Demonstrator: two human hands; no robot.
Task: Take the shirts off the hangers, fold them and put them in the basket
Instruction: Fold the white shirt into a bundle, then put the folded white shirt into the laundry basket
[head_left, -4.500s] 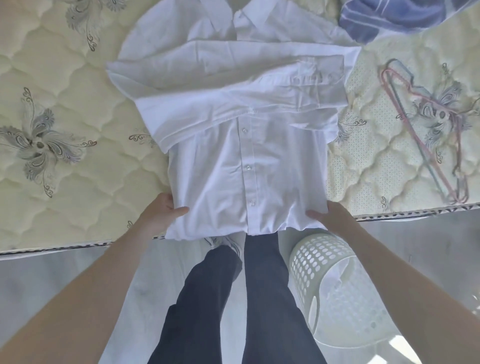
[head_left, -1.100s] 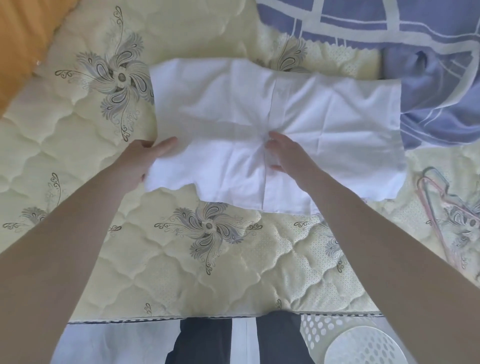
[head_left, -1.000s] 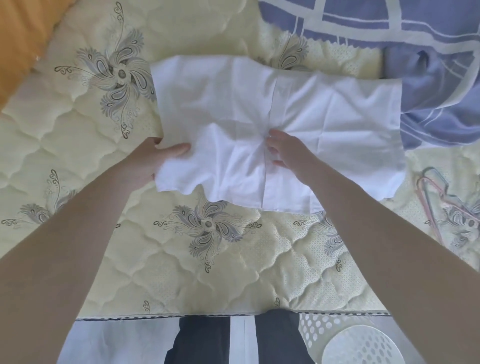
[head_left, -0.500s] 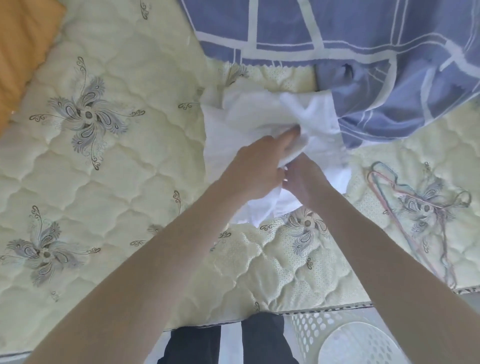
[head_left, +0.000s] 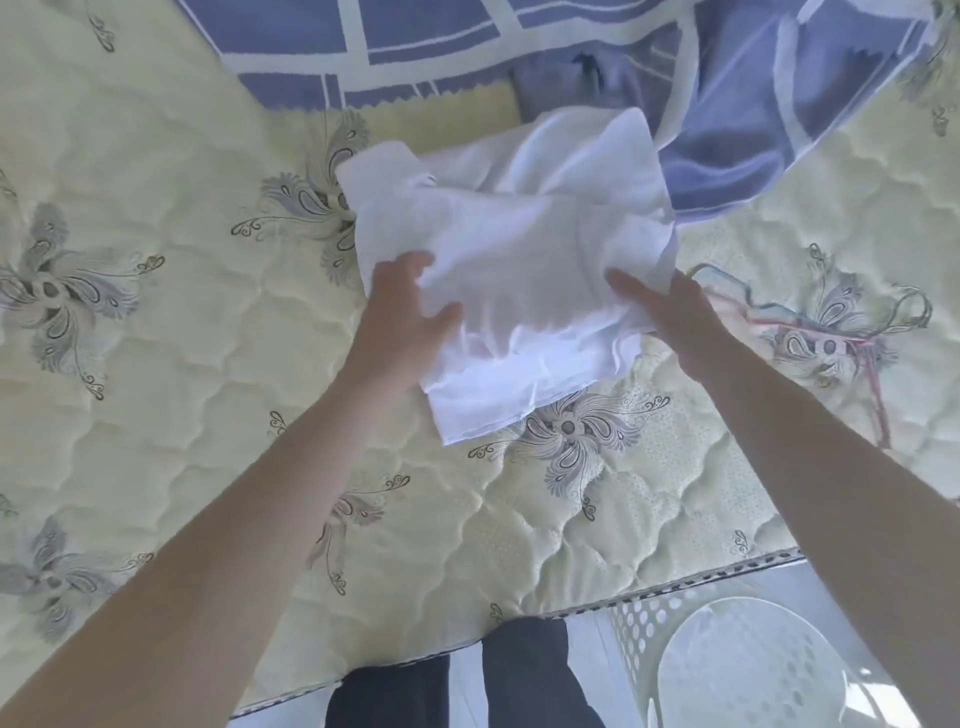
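Note:
A white shirt, folded into a rough bundle, sits over the middle of the quilted mattress. My left hand grips its left edge, thumb on top. My right hand holds the right edge, fingers partly under the cloth. The bundle's near corner hangs loose toward me. A white perforated basket stands on the floor at the bottom right, below the mattress edge. Thin wire hangers in pink and grey lie on the mattress just right of my right hand.
A blue blanket with white stripes covers the far part of the bed, touching the shirt's far edge. My dark trouser legs stand against the mattress front edge, left of the basket.
The shirt went from flat and wide to folded over in half. My hands, together at its middle half a second ago, now hold its left and right sides.

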